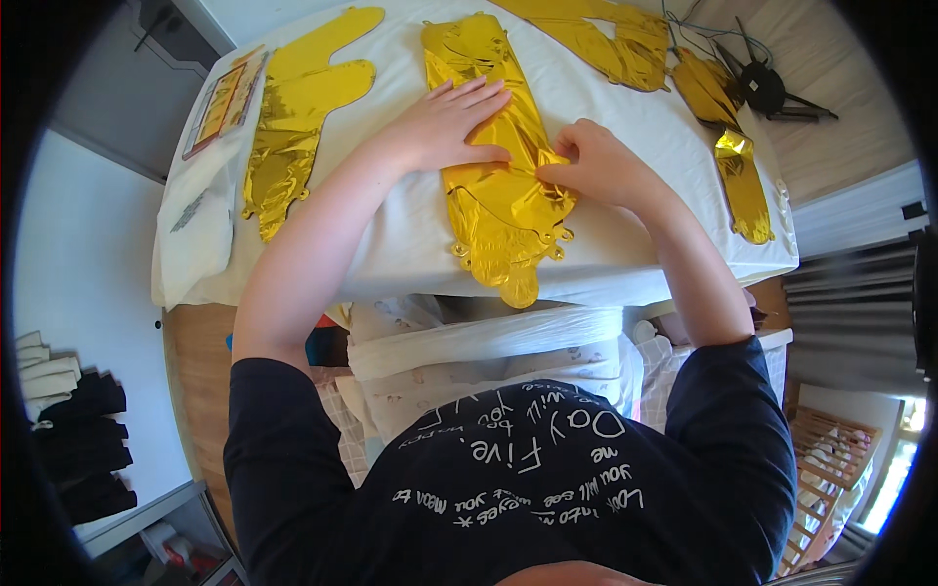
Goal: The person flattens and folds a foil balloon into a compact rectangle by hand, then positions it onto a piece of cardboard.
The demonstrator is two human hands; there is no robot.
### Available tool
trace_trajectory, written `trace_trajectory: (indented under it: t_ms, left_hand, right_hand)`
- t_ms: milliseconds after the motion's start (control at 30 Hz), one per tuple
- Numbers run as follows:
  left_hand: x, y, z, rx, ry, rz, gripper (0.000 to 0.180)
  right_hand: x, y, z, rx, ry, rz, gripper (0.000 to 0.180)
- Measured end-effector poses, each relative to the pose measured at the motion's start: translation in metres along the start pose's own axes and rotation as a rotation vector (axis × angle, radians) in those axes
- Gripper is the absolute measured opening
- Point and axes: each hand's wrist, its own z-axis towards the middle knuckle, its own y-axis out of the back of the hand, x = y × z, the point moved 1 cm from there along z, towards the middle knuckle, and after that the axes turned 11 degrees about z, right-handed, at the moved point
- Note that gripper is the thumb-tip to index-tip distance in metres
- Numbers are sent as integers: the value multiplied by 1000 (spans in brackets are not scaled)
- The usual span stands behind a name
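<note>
A flat, crinkled gold foil balloon lies lengthwise in front of me on the white-covered table. Its rounded lower end and small tabs come close to the near edge. My left hand rests on its upper half, palm down, with the fingers extended and the thumb apart. At the balloon's right edge my right hand is closed, thumb and fingers pinching a gathered bit of the foil. The fingertips there are partly hidden.
Other flat gold foil balloons lie at the left, far right and right edge. A printed package and a white plastic bag sit at the left. A black device with antennas and cables stands at the back right.
</note>
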Motion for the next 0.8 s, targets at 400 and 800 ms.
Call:
trace_trajectory:
  t_ms: [400,800]
  left_hand:
    - [-1,2,-3,-10,11,-6,98]
    - [0,1,-4,-13,7,-26,99]
  right_hand:
    - [51,-30,-46,-381,-94,-52,54]
    - [36,-18,-50,-287,-128,163,58]
